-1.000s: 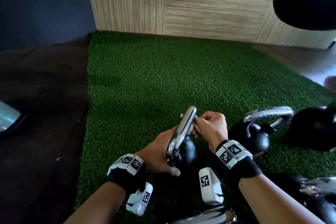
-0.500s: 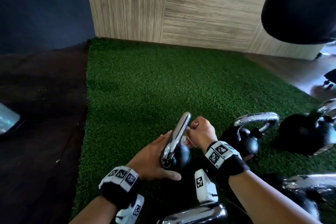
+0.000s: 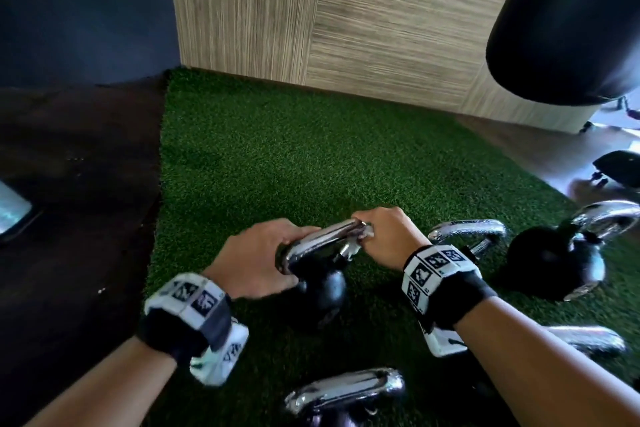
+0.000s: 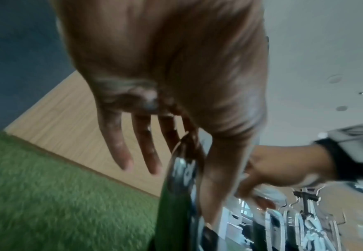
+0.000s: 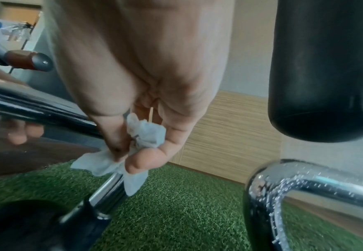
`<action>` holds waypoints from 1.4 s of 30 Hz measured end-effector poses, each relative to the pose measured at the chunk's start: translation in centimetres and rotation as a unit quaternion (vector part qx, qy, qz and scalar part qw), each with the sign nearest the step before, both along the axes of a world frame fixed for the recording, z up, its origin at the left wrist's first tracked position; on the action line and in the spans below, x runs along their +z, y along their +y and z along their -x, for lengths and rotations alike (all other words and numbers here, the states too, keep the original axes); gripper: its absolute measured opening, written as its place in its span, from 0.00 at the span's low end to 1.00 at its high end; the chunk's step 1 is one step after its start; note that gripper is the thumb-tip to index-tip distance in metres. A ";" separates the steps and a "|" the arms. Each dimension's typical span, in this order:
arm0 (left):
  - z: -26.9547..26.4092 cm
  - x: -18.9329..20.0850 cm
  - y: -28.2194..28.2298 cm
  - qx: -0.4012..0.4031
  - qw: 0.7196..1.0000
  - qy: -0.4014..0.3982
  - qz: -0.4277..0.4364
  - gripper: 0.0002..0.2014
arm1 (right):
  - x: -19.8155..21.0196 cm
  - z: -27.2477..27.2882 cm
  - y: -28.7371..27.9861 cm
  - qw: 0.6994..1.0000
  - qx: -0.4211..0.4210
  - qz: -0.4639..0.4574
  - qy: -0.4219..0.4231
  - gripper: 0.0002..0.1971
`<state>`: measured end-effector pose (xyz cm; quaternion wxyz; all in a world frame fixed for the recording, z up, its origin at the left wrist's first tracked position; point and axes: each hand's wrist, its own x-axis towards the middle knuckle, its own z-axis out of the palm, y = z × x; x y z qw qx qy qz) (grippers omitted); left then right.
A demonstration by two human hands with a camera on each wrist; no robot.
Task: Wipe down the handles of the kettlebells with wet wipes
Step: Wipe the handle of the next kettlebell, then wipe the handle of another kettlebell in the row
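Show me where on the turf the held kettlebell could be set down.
Free: the turf ahead of the held kettlebell, up to the wall and left to the dark floor. Crowded: the right kettlebells and the near kettlebell hem it in.

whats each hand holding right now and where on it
The left hand grips the kettlebell at the left bend of its chrome handle; the right hand pinches a crumpled wet wipe against the handle's right bend.
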<state>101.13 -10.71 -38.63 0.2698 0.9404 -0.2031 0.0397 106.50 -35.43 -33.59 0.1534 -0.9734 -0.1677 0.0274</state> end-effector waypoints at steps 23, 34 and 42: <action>-1.7 8.6 -6.8 -0.033 0.995 -0.095 0.001 0.25 | 10.1 2.4 -12.6 0.986 -0.136 0.078 -0.052 0.14; -2.4 12.8 -16.1 -0.063 0.985 0.084 -0.140 0.24 | 13.3 0.6 -22.1 0.990 -0.033 0.133 -0.039 0.14; -5.7 13.3 -23.1 0.095 0.949 0.151 -0.262 0.25 | 13.3 -1.1 -26.6 0.993 0.068 0.093 -0.036 0.14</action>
